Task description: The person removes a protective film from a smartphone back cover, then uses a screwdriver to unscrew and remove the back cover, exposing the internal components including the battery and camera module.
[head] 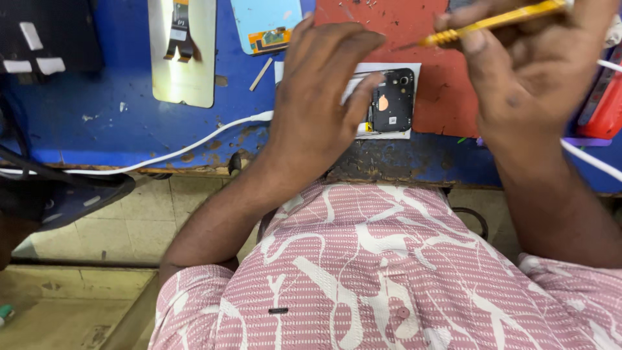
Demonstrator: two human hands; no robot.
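Observation:
An opened white phone (pixel 389 97) lies flat near the front edge of the blue workbench (pixel 116 129), its black inner board exposed. My left hand (pixel 317 97) rests palm-down on the phone, fingers spread over its left part and thumb touching the black board. My right hand (pixel 525 65) hovers above and to the right, gripping a yellow-handled screwdriver (pixel 492 23) whose thin tip points left, above the red mat (pixel 447 97) and a little clear of the phone.
A detached phone screen (pixel 183 52) with a flex cable lies at the back left. A light blue panel (pixel 265 23) sits beside it. A white cable (pixel 175 150) runs along the bench front. A red object (pixel 602 104) stands at the right edge.

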